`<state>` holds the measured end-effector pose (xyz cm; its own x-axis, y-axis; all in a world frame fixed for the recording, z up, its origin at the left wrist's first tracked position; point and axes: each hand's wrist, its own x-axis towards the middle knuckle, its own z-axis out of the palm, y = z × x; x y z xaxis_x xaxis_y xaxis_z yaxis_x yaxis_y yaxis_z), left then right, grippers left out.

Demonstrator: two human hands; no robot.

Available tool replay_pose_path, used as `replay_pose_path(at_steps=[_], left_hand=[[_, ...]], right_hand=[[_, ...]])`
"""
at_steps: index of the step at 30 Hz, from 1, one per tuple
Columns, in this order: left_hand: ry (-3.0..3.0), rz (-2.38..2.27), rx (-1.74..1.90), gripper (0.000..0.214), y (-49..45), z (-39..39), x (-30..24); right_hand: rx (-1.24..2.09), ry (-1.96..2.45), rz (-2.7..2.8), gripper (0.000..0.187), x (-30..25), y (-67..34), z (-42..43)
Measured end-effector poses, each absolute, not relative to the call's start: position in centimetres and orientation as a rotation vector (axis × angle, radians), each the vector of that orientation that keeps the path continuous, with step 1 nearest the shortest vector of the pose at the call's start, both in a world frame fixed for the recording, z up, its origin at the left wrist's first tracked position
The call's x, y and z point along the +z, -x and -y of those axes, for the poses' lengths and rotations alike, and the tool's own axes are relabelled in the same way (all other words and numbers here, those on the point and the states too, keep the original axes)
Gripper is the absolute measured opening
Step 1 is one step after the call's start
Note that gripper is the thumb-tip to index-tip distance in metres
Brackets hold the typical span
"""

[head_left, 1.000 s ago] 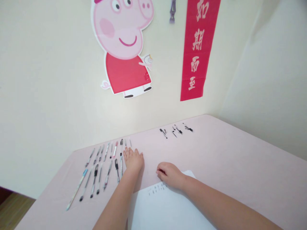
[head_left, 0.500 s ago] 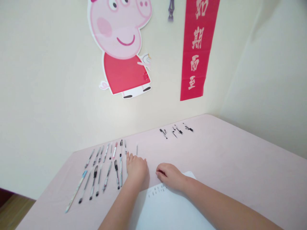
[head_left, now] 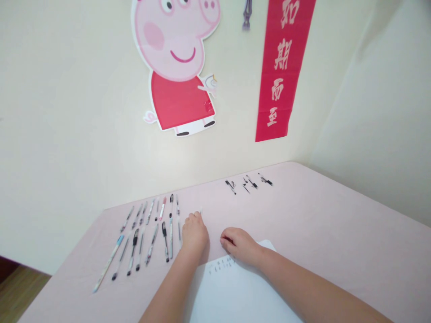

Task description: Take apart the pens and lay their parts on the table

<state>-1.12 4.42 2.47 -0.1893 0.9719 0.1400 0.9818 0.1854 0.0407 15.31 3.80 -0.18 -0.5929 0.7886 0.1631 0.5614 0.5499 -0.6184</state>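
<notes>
One slim pen (head_left: pixel 201 210), mostly hidden, is pinched by the left hand (head_left: pixel 194 228); left of it sixteen pens (head_left: pixel 135 237) are laid in two rows of eight. Beyond the loosely curled right hand (head_left: pixel 237 242), whose contents cannot be told, three black pen clusters (head_left: pixel 254 184) are seen; below it, one sheet (head_left: pixel 239 300)

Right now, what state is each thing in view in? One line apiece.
Left hand: curled, its grip hidden
Slim pen: one end showing past the left hand
Right hand: loosely closed
Paper: flat, marked near its top edge, partly covered
Left-side pens: lying in two rows
Far black pieces: lying in small clusters
Red banner: hanging
Pig cutout: upright, flat against the wall
</notes>
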Motion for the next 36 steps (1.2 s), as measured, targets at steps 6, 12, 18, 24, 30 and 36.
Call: replay_pose_path(at_steps=[6, 12, 18, 24, 30, 36], left_hand=[[2.107, 2.504, -0.796, 0.032, 1.5, -5.0, 1.4], [2.256, 2.785, -1.891, 0.021, -0.6, -1.6, 1.9], [2.281, 2.870, -2.842, 0.017, -2.3, 2.1, 2.4], [2.156, 2.817, -3.002, 0.023, -2.5, 2.5, 2.1], [2.027, 2.768, -3.053, 0.027, -2.7, 2.4, 1.6], [2.006, 2.792, -3.145, 0.026, -2.5, 2.2, 1.0]], right_hand=[[0.807, 1.064, 2.265, 0.016, -0.3, -15.3, -3.9], [1.301, 1.061, 1.717, 0.025, -1.0, -15.2, -4.8], [1.687, 0.885, 1.267, 0.041, 0.1, -15.5, -4.9], [1.818, 0.897, 1.231, 0.037, 1.0, -15.3, -4.1], [1.867, 0.849, 1.271, 0.036, 0.9, -15.1, -3.5], [1.929, 0.854, 1.275, 0.038, 0.9, -15.3, -3.6]])
